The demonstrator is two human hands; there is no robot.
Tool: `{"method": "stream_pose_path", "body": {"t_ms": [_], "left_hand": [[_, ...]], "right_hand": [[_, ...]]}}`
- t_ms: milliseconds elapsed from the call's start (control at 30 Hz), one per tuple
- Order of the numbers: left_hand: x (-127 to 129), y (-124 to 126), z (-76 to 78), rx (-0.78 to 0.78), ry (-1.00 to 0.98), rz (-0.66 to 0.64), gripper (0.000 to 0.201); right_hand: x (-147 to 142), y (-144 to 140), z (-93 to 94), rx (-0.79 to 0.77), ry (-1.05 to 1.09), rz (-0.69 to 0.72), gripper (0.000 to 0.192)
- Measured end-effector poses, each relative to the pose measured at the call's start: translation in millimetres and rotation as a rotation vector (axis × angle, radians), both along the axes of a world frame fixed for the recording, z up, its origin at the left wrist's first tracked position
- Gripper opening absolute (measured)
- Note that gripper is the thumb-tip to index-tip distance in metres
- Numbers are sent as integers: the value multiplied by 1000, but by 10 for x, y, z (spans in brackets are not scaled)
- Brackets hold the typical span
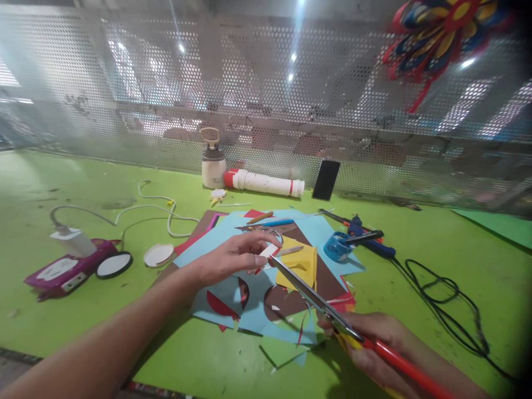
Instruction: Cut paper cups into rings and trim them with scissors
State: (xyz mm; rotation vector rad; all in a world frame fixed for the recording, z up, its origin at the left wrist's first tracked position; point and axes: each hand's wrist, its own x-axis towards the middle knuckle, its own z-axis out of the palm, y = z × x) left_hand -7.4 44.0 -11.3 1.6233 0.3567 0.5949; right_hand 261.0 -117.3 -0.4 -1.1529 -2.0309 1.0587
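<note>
My left hand point(233, 256) reaches over a pile of coloured paper, its thumb and fingers pinching a small white piece of paper with a red edge point(270, 250). A pair of scissors point(310, 293) with red and yellow handles is gripped in my right hand point(378, 338). The tips of the blades touch or nearly touch the white piece; I cannot tell which. Underneath lie light blue sheets point(257, 327) with round cut-outs, brown paper point(282, 303) and a yellow piece point(305, 263). A pencil point(291, 250) rests on the yellow paper.
A blue jar point(337, 247) and a blue glue gun point(382, 248) with a looping black cord point(453, 299) are on the right. Behind stand a pump sprayer point(213, 169), stacked white cups point(270, 184) and a dark phone point(326, 180). A purple power strip point(75, 269) sits left.
</note>
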Motion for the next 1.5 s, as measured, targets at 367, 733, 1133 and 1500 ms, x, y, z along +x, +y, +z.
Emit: {"method": "stream_pose_path", "body": {"t_ms": [367, 733, 1133, 1500], "left_hand": [[-10, 3, 23, -6, -6, -14, 31], [-70, 54, -12, -9, 87, -48, 34], [34, -58, 50, -9, -98, 127, 43], [139, -91, -40, 148, -72, 415, 56]], "right_hand": [[19, -49, 40, 56, -68, -14, 35], [110, -169, 10, 42, -265, -212, 36], [-63, -17, -84, -33, -96, -271, 23], [-201, -102, -223, 219, -363, -342, 44]]}}
